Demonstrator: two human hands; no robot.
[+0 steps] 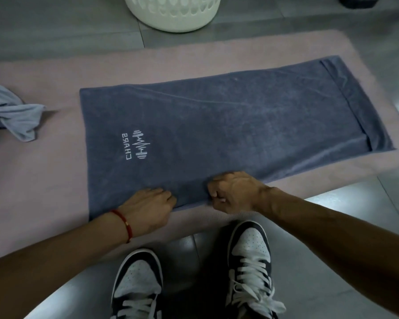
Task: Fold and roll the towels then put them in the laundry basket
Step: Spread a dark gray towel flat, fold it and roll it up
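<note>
Two sneakers stand on grey floor tiles nearest the camera; just beyond, the left hand and right hand each curl their fingers round the near edge of the dark grey towel, spread flat on a pink mat; a crumpled light blue towel lies left; the white laundry basket stands beyond the mat.

Grey tiled floor, pink mat
</note>
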